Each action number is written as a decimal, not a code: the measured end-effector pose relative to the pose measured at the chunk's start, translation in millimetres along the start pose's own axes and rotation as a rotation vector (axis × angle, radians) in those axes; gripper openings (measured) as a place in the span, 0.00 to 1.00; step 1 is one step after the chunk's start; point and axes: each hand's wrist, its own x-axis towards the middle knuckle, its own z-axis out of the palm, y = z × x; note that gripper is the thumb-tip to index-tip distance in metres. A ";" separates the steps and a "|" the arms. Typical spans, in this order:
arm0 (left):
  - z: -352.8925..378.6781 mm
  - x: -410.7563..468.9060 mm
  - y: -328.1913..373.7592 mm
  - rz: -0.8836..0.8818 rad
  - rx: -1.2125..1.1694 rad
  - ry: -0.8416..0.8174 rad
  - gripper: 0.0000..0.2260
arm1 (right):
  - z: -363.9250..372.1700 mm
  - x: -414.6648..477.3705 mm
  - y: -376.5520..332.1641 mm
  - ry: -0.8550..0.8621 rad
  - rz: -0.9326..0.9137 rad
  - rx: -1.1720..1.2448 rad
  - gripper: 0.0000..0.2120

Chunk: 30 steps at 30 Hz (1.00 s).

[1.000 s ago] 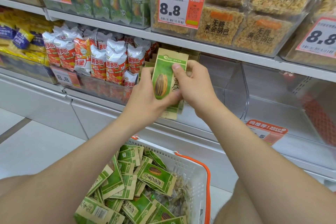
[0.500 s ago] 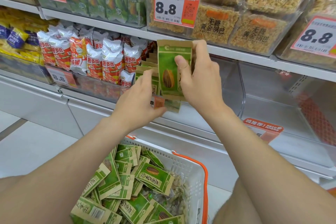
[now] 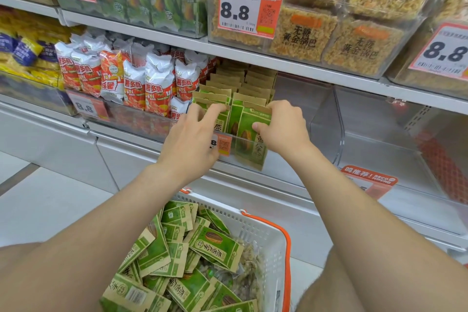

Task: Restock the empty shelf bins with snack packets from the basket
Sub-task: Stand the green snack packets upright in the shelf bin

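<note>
Both hands are at the clear bin (image 3: 286,164), apart from each other. The right hand (image 3: 283,129) pinches the front packet (image 3: 249,134), with its thumb on the green face and its fingers curled over the brown top edge. This packet stands upright just inside the bin's front wall, at the head of the right-hand row. Its lower half shows through the clear plastic.

The left hand (image 3: 192,139) reaches over the front wall to the left-hand row. Its fingertips are bent onto the top edge of the first packet there, and I cannot tell whether they grip it or only touch it. Behind both hands, green packets (image 3: 228,88) fill the bin in two upright rows reaching to the back.

A price tag (image 3: 222,145) hangs on the bin's front wall between the wrists. The right part of the bin, beyond the right-hand row, is bare up to its side wall. Red-and-white bags (image 3: 157,83) crowd against the bin's left side. To its right, past a clear divider, the neighbouring bin (image 3: 379,139) holds nothing. The upper shelf (image 3: 278,58) runs close above the bin's rear packets.

Below and in front of the bin sits the white basket (image 3: 263,233) with its orange handle (image 3: 287,248), and loose packets (image 3: 215,243) are heaped flat inside it.
</note>
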 end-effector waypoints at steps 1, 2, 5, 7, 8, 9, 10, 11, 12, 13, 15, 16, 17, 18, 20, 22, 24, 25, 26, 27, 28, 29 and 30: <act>-0.2 -0.4 1.1 0.031 0.006 -0.010 0.37 | 0.3 1.8 0.4 0.009 0.007 0.012 0.23; 0.0 -0.9 2.1 0.069 0.026 -0.021 0.36 | 0.7 2.4 -0.9 0.019 0.001 0.029 0.24; 3.2 -2.8 2.8 0.104 0.136 -0.074 0.29 | 9.4 1.4 -7.4 0.045 -0.055 0.063 0.26; 6.7 -4.7 2.0 0.056 0.192 -0.120 0.26 | 18.3 1.9 -9.2 0.050 -0.081 0.036 0.22; 7.8 -5.6 2.0 0.034 0.212 -0.134 0.26 | 21.2 2.5 -9.4 0.051 -0.086 0.023 0.21; 8.6 -6.1 2.1 0.012 0.226 -0.139 0.27 | 22.1 3.5 -9.0 0.052 -0.085 0.013 0.21; 9.2 -5.9 2.6 -0.008 0.238 -0.135 0.27 | 21.3 4.2 -8.4 0.055 -0.077 0.006 0.21; 9.3 -5.7 3.5 -0.025 0.247 -0.129 0.27 | 19.4 4.4 -7.4 0.058 -0.065 0.002 0.22; 9.7 -5.5 4.3 -0.037 0.247 -0.128 0.26 | 16.9 3.8 -6.4 0.059 -0.054 0.003 0.24; 10.4 -5.6 4.8 -0.041 0.241 -0.136 0.27 | 14.3 2.8 -5.7 0.056 -0.047 0.009 0.27; 12.1 -6.6 3.7 -0.028 0.209 -0.168 0.28 | 9.6 -1.8 -6.0 0.050 -0.059 0.006 0.31; 12.2 -7.2 2.4 -0.017 0.187 -0.169 0.28 | 7.7 -4.6 -6.4 0.064 -0.080 -0.006 0.33; 11.8 -7.7 1.6 -0.005 0.163 -0.152 0.27 | 5.9 -7.9 -7.0 0.097 -0.110 -0.026 0.32; 10.9 -7.7 1.1 0.009 0.137 -0.117 0.26 | 2.8 -11.5 -8.7 0.141 -0.152 -0.050 0.30; 8.6 -7.9 1.7 0.037 0.099 -0.027 0.18 | -3.1 -18.7 -16.5 0.196 -0.259 -0.067 0.21; 7.8 -9.9 3.4 0.064 0.079 -0.033 0.11 | -6.8 -28.2 -27.9 0.074 -0.330 -0.046 0.10; 12.1 -14.1 2.5 0.049 0.087 -0.161 0.09 | -4.8 -40.4 -37.2 -0.168 -0.359 -0.065 0.03; 15.8 -16.6 1.4 0.019 0.108 -0.256 0.08 | -0.4 -46.0 -38.4 -0.289 -0.369 -0.122 0.01; 20.0 -19.3 -0.5 -0.006 0.140 -0.359 0.08 | 5.2 -51.2 -38.4 -0.402 -0.377 -0.211 0.02; 23.9 -21.9 -2.1 -0.017 0.171 -0.464 0.08 | 11.7 -54.9 -37.0 -0.504 -0.385 -0.313 0.04; 28.0 -25.2 -3.6 -0.016 0.192 -0.565 0.08 | 17.1 -58.8 -35.5 -0.595 -0.385 -0.406 0.07; 32.5 -28.9 -4.5 -0.003 0.210 -0.659 0.09 | 22.2 -62.6 -33.3 -0.678 -0.383 -0.481 0.10; 37.0 -32.9 -4.6 0.020 0.225 -0.743 0.09 | 26.2 -66.9 -32.3 -0.752 -0.382 -0.549 0.14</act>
